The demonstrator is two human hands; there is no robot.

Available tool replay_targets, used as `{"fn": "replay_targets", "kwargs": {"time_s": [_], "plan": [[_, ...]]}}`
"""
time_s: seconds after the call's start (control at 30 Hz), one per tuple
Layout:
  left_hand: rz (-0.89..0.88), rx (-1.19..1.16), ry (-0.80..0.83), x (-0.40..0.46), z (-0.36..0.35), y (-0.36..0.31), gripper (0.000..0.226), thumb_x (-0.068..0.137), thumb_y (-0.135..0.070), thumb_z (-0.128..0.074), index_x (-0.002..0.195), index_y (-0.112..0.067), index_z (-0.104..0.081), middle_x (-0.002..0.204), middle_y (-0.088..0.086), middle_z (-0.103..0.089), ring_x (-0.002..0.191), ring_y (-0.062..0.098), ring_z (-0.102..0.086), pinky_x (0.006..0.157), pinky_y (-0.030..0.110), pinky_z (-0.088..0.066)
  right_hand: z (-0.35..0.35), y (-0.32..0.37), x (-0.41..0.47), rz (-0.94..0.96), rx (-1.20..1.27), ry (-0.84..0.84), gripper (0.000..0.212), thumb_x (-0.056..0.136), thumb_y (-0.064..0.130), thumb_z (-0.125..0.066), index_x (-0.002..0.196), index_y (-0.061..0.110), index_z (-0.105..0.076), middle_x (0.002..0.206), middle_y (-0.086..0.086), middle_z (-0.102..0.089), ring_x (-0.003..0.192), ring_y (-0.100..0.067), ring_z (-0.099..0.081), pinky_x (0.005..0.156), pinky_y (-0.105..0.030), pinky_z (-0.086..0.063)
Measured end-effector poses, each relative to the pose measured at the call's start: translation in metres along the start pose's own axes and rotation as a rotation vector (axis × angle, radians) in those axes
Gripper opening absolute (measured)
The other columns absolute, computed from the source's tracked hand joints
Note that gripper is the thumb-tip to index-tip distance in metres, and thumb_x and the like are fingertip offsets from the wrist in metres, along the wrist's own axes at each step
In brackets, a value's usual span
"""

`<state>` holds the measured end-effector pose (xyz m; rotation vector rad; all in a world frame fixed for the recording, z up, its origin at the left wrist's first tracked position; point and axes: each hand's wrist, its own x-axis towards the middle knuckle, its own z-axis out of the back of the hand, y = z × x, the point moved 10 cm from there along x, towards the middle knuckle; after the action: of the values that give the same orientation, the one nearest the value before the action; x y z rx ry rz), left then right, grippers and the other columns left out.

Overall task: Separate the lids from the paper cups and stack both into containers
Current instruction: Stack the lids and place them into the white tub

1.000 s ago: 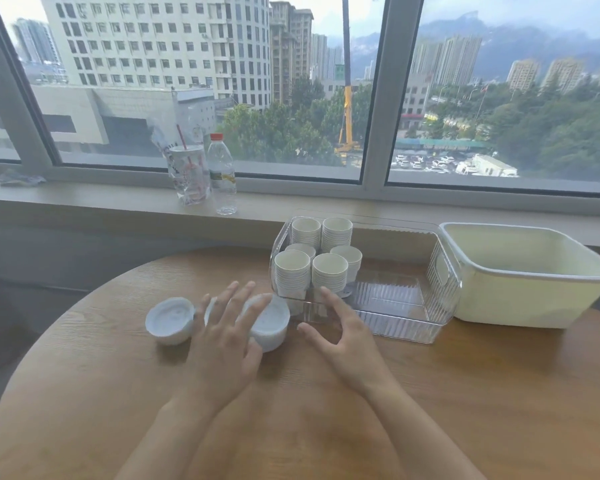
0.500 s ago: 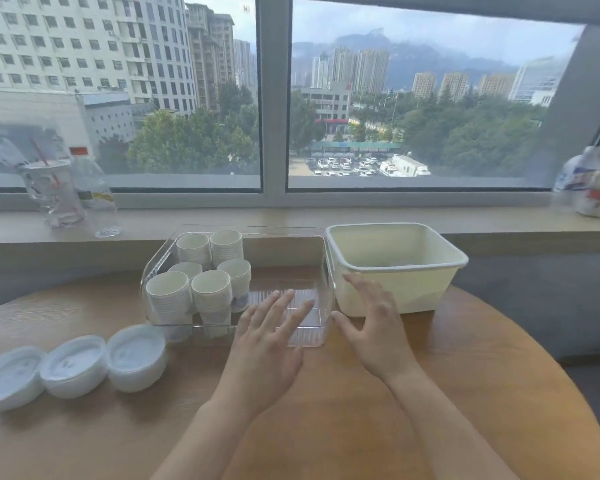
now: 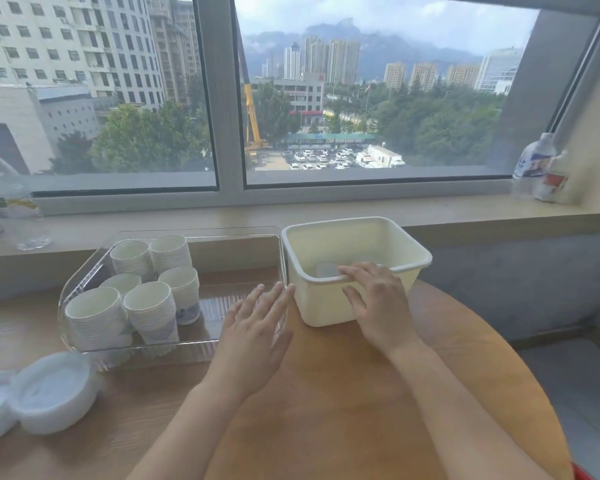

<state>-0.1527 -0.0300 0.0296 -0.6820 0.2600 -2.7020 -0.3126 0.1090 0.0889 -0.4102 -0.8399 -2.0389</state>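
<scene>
While the right hand (image 3: 378, 303) grips the near rim of the cream plastic tub (image 3: 355, 268), fingers hooked over the edge and thumb pressed on the outer wall, the left hand (image 3: 253, 327) hovers flat with fingers spread and holds nothing, just in front of the near right corner of the clear ribbed plastic bin (image 3: 174, 344). Both containers stand side by side on the round wooden counter (image 3: 343, 410), walls close or touching; which cannot be told. Stacks of white paper cups (image 3: 146, 285) occupy the left half of the clear bin, upright and nested, their rims thin and rolled; the right half of that bin shows bare floor. The tub is smooth, rigid, square with rounded corners, and appears nearly empty, with one faint round shape on its floor that cannot be identified. Stacks of white plastic lids (image 3: 49, 393) lie on the counter well to the left of both hands, at the near left corner of the clear bin; they are shallow, round and glossy. Judged from this layout, the lids are the outstanding item and the tub their likely destination: the left hand is nearer them, and the tub lies far to their right, so either tub or lids must cross the counter.
</scene>
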Motion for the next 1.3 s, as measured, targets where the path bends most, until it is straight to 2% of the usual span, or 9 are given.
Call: {"fn": "replay_targets", "kwargs": {"time_s": [0.07,0.17,0.33,0.47,0.63,0.77,0.93,1.1,1.3], "plan": [[0.026,-0.037,-0.014,0.004,0.007,-0.002,0.069,0.102,-0.058,-0.030,0.165,-0.043,-0.008,0.172,-0.017,-0.018,0.161,0.014,-0.012,0.126,0.046,-0.023,0.006,-0.002,-0.004,0.011,0.013,-0.028,0.029,0.095,0.017,-0.074,0.123,0.024,-0.074,0.112,0.006,-0.069,0.110,-0.021,-0.059,0.105,-0.038,-0.043],[0.019,-0.091,-0.122,0.007,0.029,-0.018,0.065,0.105,-0.052,-0.047,0.165,-0.036,-0.027,0.168,-0.015,-0.032,0.158,0.013,-0.023,0.122,0.041,-0.025,0.013,-0.003,-0.015,0.031,0.081,-0.015,0.017,0.097,0.020,-0.073,0.113,0.023,-0.078,0.103,0.007,-0.066,0.104,-0.020,-0.057,0.101,-0.043,-0.046],[-0.112,-0.097,-0.220,0.001,0.046,-0.068,0.053,0.103,-0.051,-0.048,0.151,-0.029,-0.053,0.155,-0.010,-0.054,0.151,0.017,-0.039,0.117,0.036,-0.027,0.034,0.013,-0.043,0.102,0.162,0.042,0.013,0.098,0.023,-0.071,0.109,0.024,-0.079,0.099,0.011,-0.063,0.102,-0.016,-0.057,0.095,-0.035,-0.048],[-0.190,-0.100,-0.234,-0.015,0.049,-0.088,0.034,0.104,-0.049,-0.049,0.119,-0.032,-0.074,0.123,-0.015,-0.073,0.134,0.017,-0.058,0.112,0.041,-0.035,0.051,0.027,-0.072,0.107,0.170,0.092,0.015,0.098,0.029,-0.071,0.110,0.027,-0.080,0.098,0.014,-0.061,0.101,-0.010,-0.055,0.093,-0.022,-0.043],[-0.205,-0.121,-0.209,-0.048,0.064,-0.098,0.026,0.102,-0.048,-0.052,0.100,-0.035,-0.074,0.092,-0.016,-0.072,0.112,0.010,-0.064,0.104,0.045,-0.041,0.072,0.042,-0.099,0.092,0.200,0.196,0.016,0.097,0.029,-0.074,0.111,0.029,-0.080,0.100,0.019,-0.065,0.101,-0.003,-0.059,0.090,-0.012,-0.043],[-0.218,-0.149,-0.212,-0.077,0.081,-0.093,0.028,0.103,-0.048,-0.052,0.099,-0.034,-0.076,0.091,-0.016,-0.070,0.110,0.009,-0.064,0.105,0.042,-0.038,0.093,0.045,-0.111,0.005,0.225,0.276,0.012,0.097,0.029,-0.074,0.108,0.030,-0.079,0.097,0.019,-0.071,0.099,-0.003,-0.066,0.086,-0.015,-0.047],[-0.264,-0.163,-0.265,-0.127,0.115,-0.085,0.025,0.102,-0.045,-0.056,0.098,-0.031,-0.078,0.092,-0.018,-0.071,0.108,0.008,-0.064,0.106,0.033,-0.032,0.101,0.061,-0.120,-0.015,0.175,0.428,0.015,0.097,0.032,-0.073,0.112,0.033,-0.077,0.100,0.019,-0.073,0.099,0.001,-0.066,0.094,-0.022,-0.050],[-0.177,-0.169,-0.336,-0.181,0.148,-0.056,0.019,0.100,-0.040,-0.063,0.096,-0.032,-0.079,0.093,-0.021,-0.071,0.108,0.008,-0.066,0.105,0.042,-0.039,0.086,0.090,-0.129,-0.006,0.162,0.591,0.033,0.091,0.037,-0.079,0.122,0.040,-0.069,0.112,0.022,-0.068,0.105,0.006,-0.060,0.102,-0.027,-0.049],[-0.054,-0.124,-0.409,-0.236,0.191,-0.031,0.025,0.098,-0.037,-0.063,0.081,-0.026,-0.077,0.081,-0.022,-0.068,0.100,0.010,-0.068,0.101,0.047,-0.042,0.049,0.144,-0.138,0.075,0.110,0.829,0.060,0.084,0.041,-0.085,0.137,0.047,-0.057,0.125,0.026,-0.059,0.115,0.011,-0.056,0.107,-0.027,-0.047]]}}
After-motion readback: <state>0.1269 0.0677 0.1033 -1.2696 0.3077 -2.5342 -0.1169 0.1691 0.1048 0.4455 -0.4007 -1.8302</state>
